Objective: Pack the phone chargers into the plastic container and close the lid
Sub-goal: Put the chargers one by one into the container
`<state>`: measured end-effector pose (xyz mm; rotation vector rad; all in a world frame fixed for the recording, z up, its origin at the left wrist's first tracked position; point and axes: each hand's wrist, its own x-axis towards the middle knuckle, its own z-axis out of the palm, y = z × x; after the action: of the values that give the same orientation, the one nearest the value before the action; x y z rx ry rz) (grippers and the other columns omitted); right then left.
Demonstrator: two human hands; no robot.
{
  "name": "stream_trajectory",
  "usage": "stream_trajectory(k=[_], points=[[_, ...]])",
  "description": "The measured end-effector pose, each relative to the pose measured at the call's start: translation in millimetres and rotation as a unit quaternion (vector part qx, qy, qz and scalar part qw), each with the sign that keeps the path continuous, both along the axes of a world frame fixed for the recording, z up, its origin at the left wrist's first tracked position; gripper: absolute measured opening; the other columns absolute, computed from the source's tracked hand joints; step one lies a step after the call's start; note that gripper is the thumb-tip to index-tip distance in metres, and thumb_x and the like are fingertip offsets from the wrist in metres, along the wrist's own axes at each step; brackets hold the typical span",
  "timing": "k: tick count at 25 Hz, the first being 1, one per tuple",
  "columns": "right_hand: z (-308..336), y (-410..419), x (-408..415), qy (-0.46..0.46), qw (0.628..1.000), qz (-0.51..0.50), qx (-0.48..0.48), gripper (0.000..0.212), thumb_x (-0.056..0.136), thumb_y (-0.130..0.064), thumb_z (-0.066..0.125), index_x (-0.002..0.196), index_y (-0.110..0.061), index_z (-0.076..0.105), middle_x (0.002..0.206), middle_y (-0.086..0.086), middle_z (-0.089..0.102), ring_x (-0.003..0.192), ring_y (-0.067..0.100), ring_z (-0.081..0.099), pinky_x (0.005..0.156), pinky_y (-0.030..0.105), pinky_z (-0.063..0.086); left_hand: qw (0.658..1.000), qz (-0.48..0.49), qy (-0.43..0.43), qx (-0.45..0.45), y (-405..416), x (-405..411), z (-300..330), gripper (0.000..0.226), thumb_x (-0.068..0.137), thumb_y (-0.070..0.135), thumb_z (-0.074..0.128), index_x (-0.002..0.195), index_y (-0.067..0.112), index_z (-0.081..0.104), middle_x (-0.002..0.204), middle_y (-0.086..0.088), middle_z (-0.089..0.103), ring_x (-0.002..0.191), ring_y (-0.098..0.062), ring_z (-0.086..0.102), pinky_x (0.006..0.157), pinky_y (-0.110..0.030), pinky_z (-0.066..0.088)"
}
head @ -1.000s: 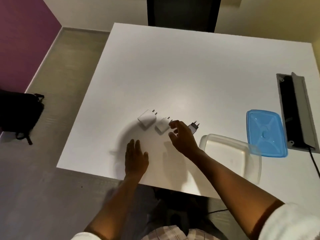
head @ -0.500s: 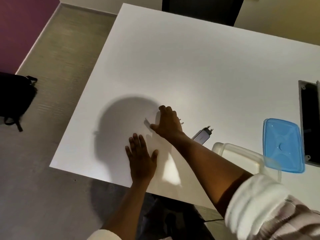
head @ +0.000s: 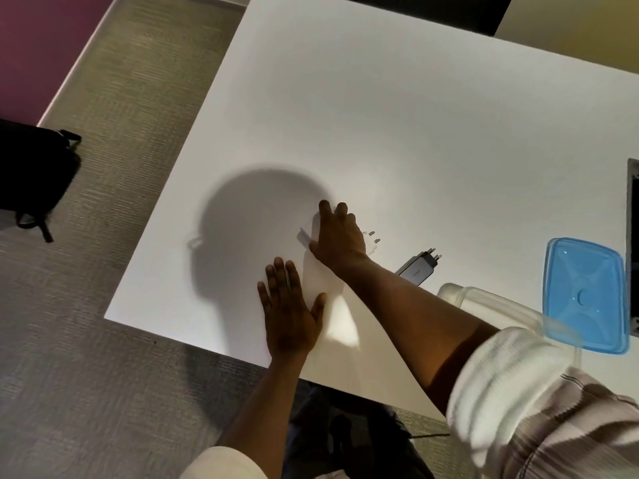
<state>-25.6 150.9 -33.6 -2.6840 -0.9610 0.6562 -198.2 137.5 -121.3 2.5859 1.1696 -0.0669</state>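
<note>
My right hand (head: 337, 236) reaches across the white table (head: 397, 115) and closes over a white charger (head: 305, 238), of which only a corner shows left of the thumb. Metal prongs of a white charger (head: 372, 237) stick out on the hand's right side; its body is hidden. A grey charger (head: 416, 267) lies just right of my forearm, prongs pointing away. The clear plastic container (head: 484, 302) stands open at the near right, partly behind my sleeve. Its blue lid (head: 584, 295) lies beside it on the right. My left hand (head: 290, 316) rests flat on the table, fingers spread.
A recessed cable box (head: 633, 236) sits in the table at the far right edge. A black bag (head: 31, 174) lies on the carpet at the left. The table's near edge runs just below my left hand.
The right hand went from hovering near the grey charger to the left, onto the white chargers, and now covers them. The view shifted down and left. The left hand stays flat.
</note>
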Motion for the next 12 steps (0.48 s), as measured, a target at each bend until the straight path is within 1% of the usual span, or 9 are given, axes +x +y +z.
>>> stream_trajectory(k=[6, 9, 12], points=[[2.2, -4.8, 13.1, 0.005, 0.998, 0.06, -0.009, 0.072, 0.078, -0.026, 0.074, 0.137, -0.012, 0.035, 0.128, 0.019, 0.044, 0.111, 0.039, 0.052, 0.082, 0.045, 0.049, 1.0, -0.001, -0.002, 0.008, 0.5, -1.0, 0.1, 0.087, 0.096, 0.065, 0.036, 0.16, 0.01, 0.015, 0.169, -0.013, 0.011, 0.156, -0.033, 0.007, 0.126, -0.054, 0.012], [1.1, -15.0, 20.3, 0.007, 0.998, 0.055, 0.005, 0.076, 0.075, -0.03, 0.075, 0.138, -0.015, 0.035, 0.126, 0.017, 0.046, 0.109, 0.037, 0.052, 0.079, 0.044, 0.05, 1.0, -0.002, -0.001, 0.006, 0.2, -0.9, 0.7, 0.087, 0.096, 0.065, 0.035, 0.16, 0.011, 0.014, 0.169, -0.012, 0.01, 0.157, -0.032, 0.006, 0.127, -0.052, 0.009], [7.9, -32.7, 26.1, 0.008, 0.998, 0.042, 0.041, 0.08, 0.071, -0.027, 0.073, 0.141, -0.016, 0.035, 0.124, 0.014, 0.047, 0.106, 0.035, 0.053, 0.075, 0.04, 0.051, 1.0, -0.005, 0.003, 0.009, 1.0, -1.7, 0.7, 0.088, 0.095, 0.065, 0.035, 0.16, 0.011, 0.012, 0.169, -0.012, 0.008, 0.157, -0.032, 0.005, 0.127, -0.052, 0.008]])
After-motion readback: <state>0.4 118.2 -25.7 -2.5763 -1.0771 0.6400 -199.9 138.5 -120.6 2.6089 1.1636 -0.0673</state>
